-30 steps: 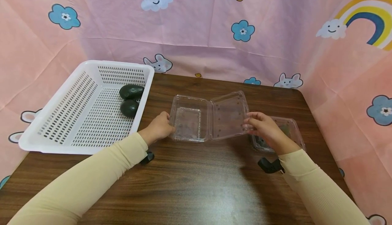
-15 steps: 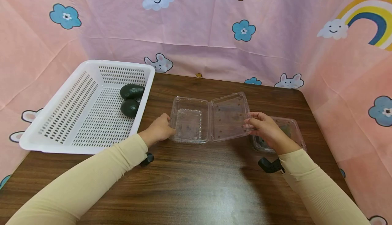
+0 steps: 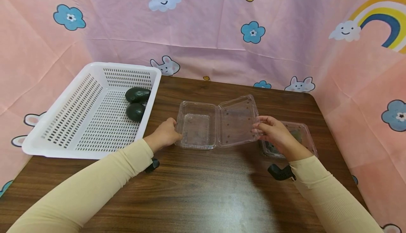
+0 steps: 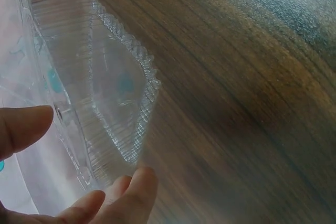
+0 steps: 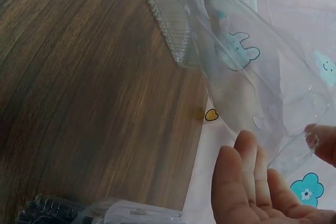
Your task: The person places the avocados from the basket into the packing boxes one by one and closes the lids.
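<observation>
An opened clear plastic clamshell container (image 3: 196, 129) is spread between my two hands in the head view, its base on the left and its hinged lid (image 3: 238, 122) tilted up on the right. My left hand (image 3: 164, 132) grips the outer left edge of the base, thumb (image 4: 29, 127) on one side and fingers on the other in the left wrist view. With thumb and fingers my right hand (image 3: 274, 134) pinches the free edge of the lid. Nothing lies inside the base.
Left of the container stands a white perforated basket (image 3: 104, 120) with two dark green avocado-like fruits (image 3: 137, 94) along its right wall. Behind my right hand a second clear container (image 3: 304, 134) with dark contents is partly hidden. A patterned cloth (image 3: 203, 25) encloses the wooden table (image 3: 203, 190).
The container has shifted very slightly toward me. Both hands keep their hold on it, and the basket and fruits have stayed put.
</observation>
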### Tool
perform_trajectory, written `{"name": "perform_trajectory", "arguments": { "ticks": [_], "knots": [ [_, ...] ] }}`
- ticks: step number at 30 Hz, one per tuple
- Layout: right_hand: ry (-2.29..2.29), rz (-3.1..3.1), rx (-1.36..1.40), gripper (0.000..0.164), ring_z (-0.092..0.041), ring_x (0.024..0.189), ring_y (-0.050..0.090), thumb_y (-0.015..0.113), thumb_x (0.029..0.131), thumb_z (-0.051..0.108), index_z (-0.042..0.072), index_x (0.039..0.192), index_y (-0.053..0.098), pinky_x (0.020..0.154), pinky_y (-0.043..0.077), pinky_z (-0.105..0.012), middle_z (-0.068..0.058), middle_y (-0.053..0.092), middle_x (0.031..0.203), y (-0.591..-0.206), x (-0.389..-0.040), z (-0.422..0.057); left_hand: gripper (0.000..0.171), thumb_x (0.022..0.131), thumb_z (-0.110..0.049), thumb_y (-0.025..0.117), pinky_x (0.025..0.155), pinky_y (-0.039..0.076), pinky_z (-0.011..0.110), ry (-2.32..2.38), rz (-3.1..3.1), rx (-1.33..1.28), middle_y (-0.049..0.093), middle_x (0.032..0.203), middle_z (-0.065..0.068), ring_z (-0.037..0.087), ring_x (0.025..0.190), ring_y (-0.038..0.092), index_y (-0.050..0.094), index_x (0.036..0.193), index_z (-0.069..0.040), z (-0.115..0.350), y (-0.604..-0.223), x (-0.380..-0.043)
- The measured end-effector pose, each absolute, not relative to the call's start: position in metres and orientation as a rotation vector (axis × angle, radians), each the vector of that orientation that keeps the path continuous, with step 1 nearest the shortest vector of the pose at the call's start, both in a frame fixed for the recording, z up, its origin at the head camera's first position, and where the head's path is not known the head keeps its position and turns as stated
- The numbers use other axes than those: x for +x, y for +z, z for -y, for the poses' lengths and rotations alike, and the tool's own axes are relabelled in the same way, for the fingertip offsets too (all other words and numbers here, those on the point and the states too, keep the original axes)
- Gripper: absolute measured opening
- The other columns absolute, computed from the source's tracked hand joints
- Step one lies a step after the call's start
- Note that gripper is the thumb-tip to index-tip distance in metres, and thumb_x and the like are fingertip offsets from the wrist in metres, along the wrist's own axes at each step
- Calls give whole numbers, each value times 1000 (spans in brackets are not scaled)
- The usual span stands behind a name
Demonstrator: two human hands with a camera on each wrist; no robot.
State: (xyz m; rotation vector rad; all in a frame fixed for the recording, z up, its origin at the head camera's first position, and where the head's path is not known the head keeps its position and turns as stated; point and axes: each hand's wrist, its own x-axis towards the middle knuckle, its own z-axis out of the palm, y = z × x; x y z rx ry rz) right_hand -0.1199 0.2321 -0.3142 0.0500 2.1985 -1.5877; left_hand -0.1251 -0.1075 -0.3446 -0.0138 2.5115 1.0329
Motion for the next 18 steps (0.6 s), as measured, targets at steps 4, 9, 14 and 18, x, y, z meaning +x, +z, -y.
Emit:
{"name": "perform_trajectory", "arguments": {
  "ticks": [4, 9, 14, 18],
  "knots": [
    [-1585, -2202, 16, 56, -8, 102, 57, 43, 103, 20, -6, 147, 21, 93, 45, -33, -27, 34, 143, -314, -118, -233, 51, 86, -6, 63, 82, 49, 43, 1029, -2529, -12, 55, 107, 28, 33, 95, 55, 38, 125, 15, 108, -343, -125],
    [-1577, -2226, 2, 55, -10, 105, 58, 43, 103, 21, -6, 146, 23, 96, 45, -36, -27, 38, 140, -312, -117, -232, 54, 87, -9, 62, 89, 48, 49, 996, -2549, 14, 52, 120, 33, 41, 108, 55, 37, 128, 16, 110, -339, -126],
    [-1570, -2243, 1, 54, -7, 101, 59, 44, 103, 22, -5, 146, 25, 94, 46, -34, -26, 40, 138, -311, -116, -231, 61, 88, -11, 60, 97, 43, 52, 1020, -2531, 31, 45, 133, 36, 46, 122, 47, 33, 134, 16, 114, -333, -127],
    [-1573, -2251, -9, 55, -5, 99, 58, 44, 103, 24, -5, 146, 25, 96, 45, -37, -26, 41, 137, -311, -116, -231, 63, 90, -13, 60, 100, 40, 53, 1061, -2504, 15, 39, 139, 35, 47, 128, 41, 29, 138, 13, 117, -327, -126]
  ]
}}
